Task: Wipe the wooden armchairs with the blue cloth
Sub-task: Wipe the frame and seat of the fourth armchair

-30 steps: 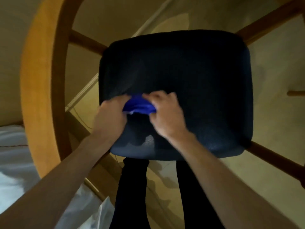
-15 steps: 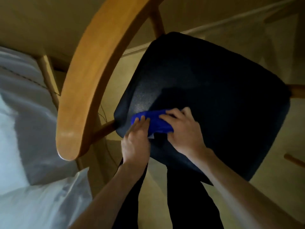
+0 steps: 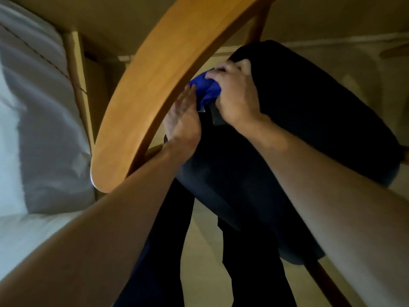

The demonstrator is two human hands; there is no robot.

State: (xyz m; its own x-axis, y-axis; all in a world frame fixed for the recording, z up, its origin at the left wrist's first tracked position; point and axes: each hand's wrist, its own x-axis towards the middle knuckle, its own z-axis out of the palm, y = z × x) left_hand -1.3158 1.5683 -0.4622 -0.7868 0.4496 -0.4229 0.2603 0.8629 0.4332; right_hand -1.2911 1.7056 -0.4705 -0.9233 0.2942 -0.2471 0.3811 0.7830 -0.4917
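right hand (image 3: 238, 96) grips blue cloth (image 3: 207, 90) | left hand (image 3: 182, 120) flat, touching it

The picture is dim and warm yellow in tone. The dark seat cushion (image 3: 309, 129) loses almost all detail in shadow. A soft glare lies on the end of the wooden armrest (image 3: 141, 100). The white bedding (image 3: 33, 129) at the left is brightest. Edges bend from the wide lens, and the forearms near the camera are blurred.
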